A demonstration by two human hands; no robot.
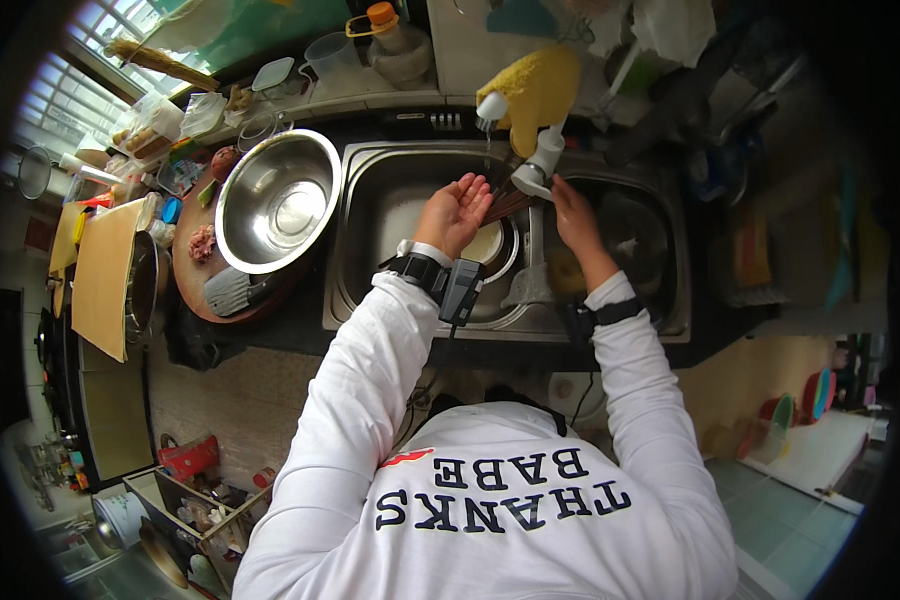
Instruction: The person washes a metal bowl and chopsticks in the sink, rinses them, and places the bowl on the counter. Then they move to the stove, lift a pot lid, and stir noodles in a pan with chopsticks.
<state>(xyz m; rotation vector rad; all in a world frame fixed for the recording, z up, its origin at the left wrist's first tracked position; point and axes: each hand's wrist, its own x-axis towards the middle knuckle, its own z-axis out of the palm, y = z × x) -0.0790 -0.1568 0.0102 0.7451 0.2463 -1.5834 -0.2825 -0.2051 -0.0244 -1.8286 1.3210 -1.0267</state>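
Note:
My left hand (457,214) is palm up over the left basin of the stainless steel sink (360,161), below the white faucet spout (492,107). A thin stream of water falls from the spout by its fingertips. My right hand (576,223) is at the white faucet lever (534,189), fingers extended; whether it touches the lever is hard to tell. A yellow cloth (544,90) hangs over the faucet. Beneath my left hand a round container (489,244) sits in the basin, and brown chopsticks or similar sticks (507,205) lie beside it, partly hidden.
Left of the sink, a large steel bowl (277,202) rests partly over a round cutting board (187,277) holding a cleaver (227,292) and minced meat (202,243). A clear measuring jug (332,58) and an orange-capped bottle (390,37) stand on the ledge behind the sink.

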